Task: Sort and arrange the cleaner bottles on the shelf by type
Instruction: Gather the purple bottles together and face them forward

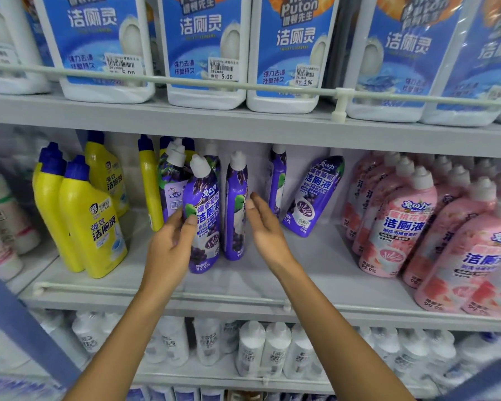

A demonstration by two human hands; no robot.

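On the middle shelf (315, 273) stand several purple cleaner bottles with white caps. My left hand (172, 244) touches the left side of the front purple bottle (204, 215), fingers fairly straight, thumb on its label. My right hand (265, 227) is open, palm facing left, just right of a second purple bottle (236, 209), and I cannot tell whether it touches it. Another purple bottle (314, 195) leans further right. Yellow bottles with blue caps (90, 224) stand at the left, and pink bottles (399, 224) crowd the right.
Large blue-and-white toilet cleaner jugs (206, 50) fill the upper shelf behind a rail (243, 86). White bottles (272, 348) line the lower shelf. A low rail (156, 293) runs along the middle shelf's front. Bare shelf shows between the purple and pink groups.
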